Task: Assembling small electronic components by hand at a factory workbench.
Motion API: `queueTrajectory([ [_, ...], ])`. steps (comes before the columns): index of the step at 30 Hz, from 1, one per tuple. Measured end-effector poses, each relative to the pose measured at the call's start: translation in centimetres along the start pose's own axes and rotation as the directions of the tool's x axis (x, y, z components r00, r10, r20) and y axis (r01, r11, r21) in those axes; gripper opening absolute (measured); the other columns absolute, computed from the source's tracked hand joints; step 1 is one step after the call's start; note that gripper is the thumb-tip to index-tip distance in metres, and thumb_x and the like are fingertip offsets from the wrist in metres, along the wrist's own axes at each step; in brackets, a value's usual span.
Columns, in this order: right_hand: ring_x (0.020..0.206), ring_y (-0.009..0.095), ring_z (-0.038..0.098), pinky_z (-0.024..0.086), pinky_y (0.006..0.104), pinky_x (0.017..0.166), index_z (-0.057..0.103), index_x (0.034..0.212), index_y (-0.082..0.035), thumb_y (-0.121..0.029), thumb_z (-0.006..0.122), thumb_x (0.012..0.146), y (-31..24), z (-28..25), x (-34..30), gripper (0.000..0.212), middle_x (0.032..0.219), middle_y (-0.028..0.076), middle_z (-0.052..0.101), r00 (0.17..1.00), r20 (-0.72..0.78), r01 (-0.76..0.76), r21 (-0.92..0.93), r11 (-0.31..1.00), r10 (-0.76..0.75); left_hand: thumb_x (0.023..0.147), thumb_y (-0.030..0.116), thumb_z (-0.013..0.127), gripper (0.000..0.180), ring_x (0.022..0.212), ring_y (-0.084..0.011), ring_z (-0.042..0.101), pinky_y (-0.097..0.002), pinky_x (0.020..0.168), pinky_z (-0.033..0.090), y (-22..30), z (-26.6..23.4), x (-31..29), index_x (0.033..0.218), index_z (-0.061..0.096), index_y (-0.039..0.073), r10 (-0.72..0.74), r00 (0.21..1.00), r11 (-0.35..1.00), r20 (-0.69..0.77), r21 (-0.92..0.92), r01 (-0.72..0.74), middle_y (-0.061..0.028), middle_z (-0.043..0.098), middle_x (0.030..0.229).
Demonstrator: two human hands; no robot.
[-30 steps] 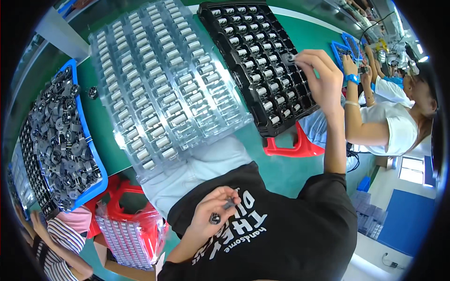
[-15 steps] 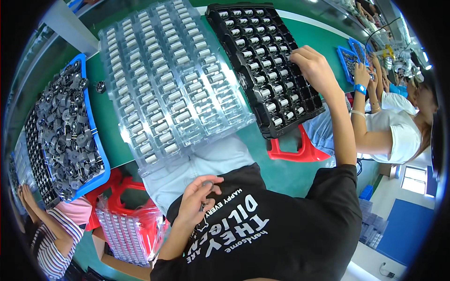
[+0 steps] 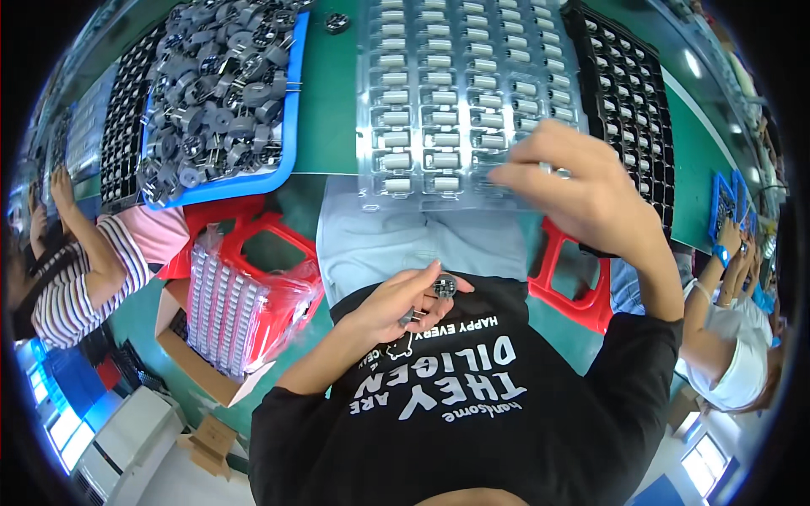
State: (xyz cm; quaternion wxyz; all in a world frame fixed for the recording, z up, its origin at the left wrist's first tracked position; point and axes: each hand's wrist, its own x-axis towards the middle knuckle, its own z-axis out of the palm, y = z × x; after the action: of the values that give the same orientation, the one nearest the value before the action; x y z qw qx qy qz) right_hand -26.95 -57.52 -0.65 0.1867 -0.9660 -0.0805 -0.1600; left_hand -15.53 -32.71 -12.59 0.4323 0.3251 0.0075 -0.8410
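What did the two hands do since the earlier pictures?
The right hand came off the black tray and moved left over the clear tray, its fingers pinching a small silvery piece. The left hand stayed low by the black shirt, still holding a small round black part. The blue bin is unchanged.

Green table (image 3: 325,101) with blue bin (image 3: 291,126), clear tray (image 3: 371,190), black tray (image 3: 666,160).
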Motion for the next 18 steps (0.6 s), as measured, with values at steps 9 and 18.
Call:
queueTrajectory([
  [9,0.075,0.024,0.059,0.050,0.0356,0.060,0.065,0.101,-0.007,-0.002,0.068,0.071,-0.3,2.1,4.2,0.031,0.090,0.007,0.054,0.964,0.263,0.021,0.025,0.999,-0.027,0.097,0.028,0.058,0.042,0.059,-0.0103,0.050,-0.0178,0.039,0.034,1.2,0.3,-2.1,0.120,0.051,-0.007,0.295,0.928,0.954,0.228,-0.123,-0.274,-0.0221,0.061,0.099],
  [18,0.074,0.025,0.060,0.051,0.0360,0.060,0.063,0.095,-0.006,-0.005,0.069,0.072,-0.6,1.6,4.9,0.024,0.093,0.008,0.056,0.949,0.313,0.032,-0.008,0.999,-0.027,0.080,0.002,0.074,0.036,0.082,-0.0323,0.067,-0.0357,0.067,0.057,6.5,1.3,-3.2,0.111,0.058,-0.005,0.730,0.579,0.675,0.363,-0.254,-0.693,-0.0281,0.050,0.112],
])
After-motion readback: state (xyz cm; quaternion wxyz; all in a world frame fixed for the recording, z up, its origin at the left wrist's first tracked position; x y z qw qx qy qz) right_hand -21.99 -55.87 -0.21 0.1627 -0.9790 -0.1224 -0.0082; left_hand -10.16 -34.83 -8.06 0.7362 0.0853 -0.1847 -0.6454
